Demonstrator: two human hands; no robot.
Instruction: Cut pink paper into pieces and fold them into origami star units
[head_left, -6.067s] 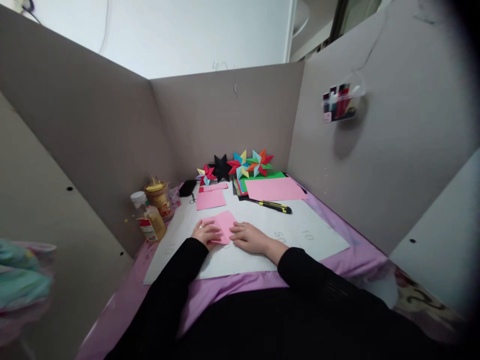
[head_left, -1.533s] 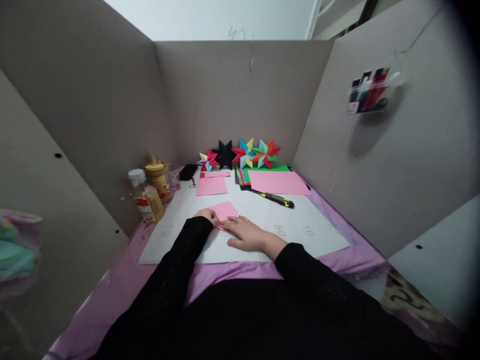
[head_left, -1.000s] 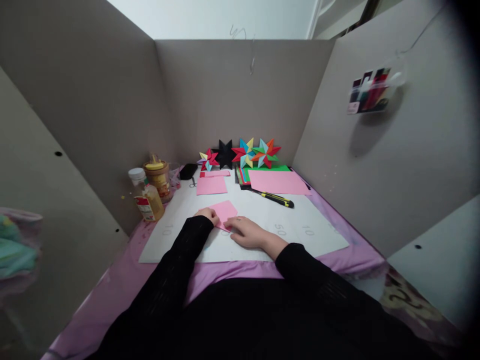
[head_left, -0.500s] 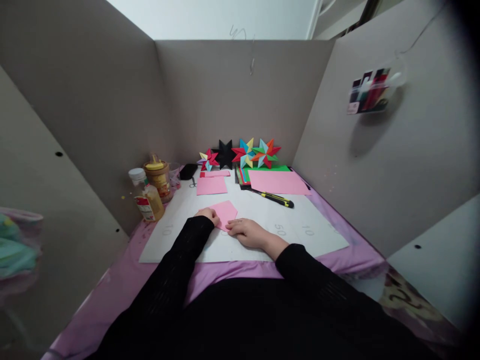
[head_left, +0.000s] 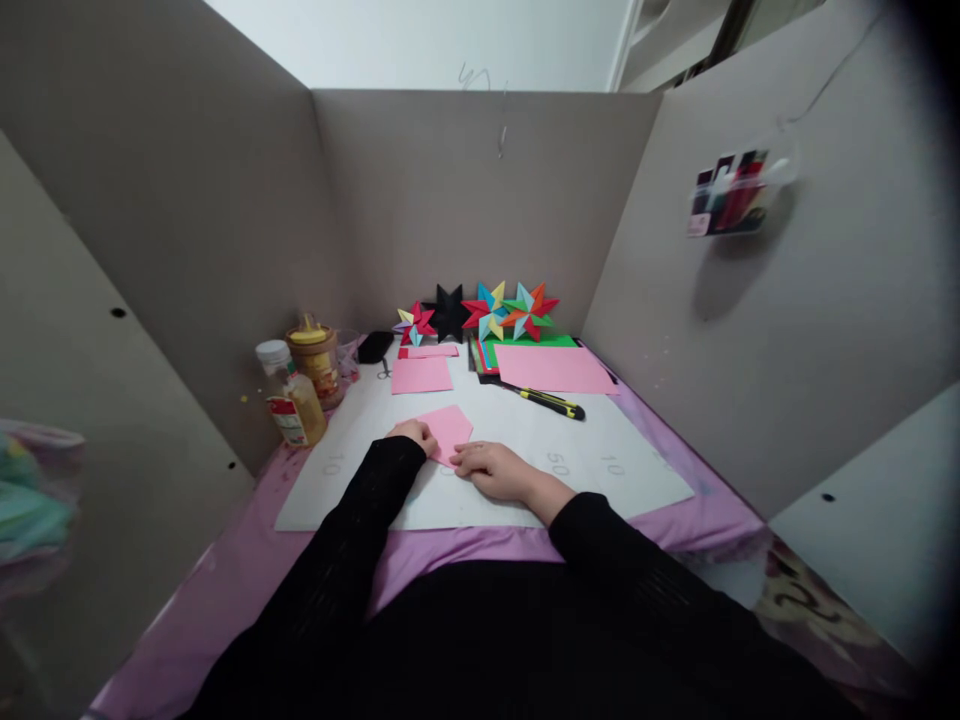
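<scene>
Since the earliest view, the right hand [head_left: 496, 470] has slid down to the near corner of the small folded pink paper sheet [head_left: 451, 430], and the left hand [head_left: 417, 435] has gone from spread fingers to a curled shape on that sheet's left side. The sheet showed a crease down its middle then; now its visible part looks flat, with a pointed right side.

It lies on the white board with faint pencilled numerals [head_left: 637, 490], between the two hands. The left fingers are curled down on it, hiding its left part, and from here I can't tell whether they pinch it. The right fingers are bent and close together at its near edge; whether the thumb grips underneath, I can't tell either. A numeral by the near corner is partly covered.

Farther back lie a pink rectangular paper piece [head_left: 422, 376], a black-and-yellow utility knife [head_left: 553, 403] and a large pink paper sheet [head_left: 556, 370] over stacked coloured papers [head_left: 566, 341]. The small dark scissors [head_left: 385, 370] are hard to make out, and the hanging clear plastic holder [head_left: 727, 195] is blurred.
</scene>
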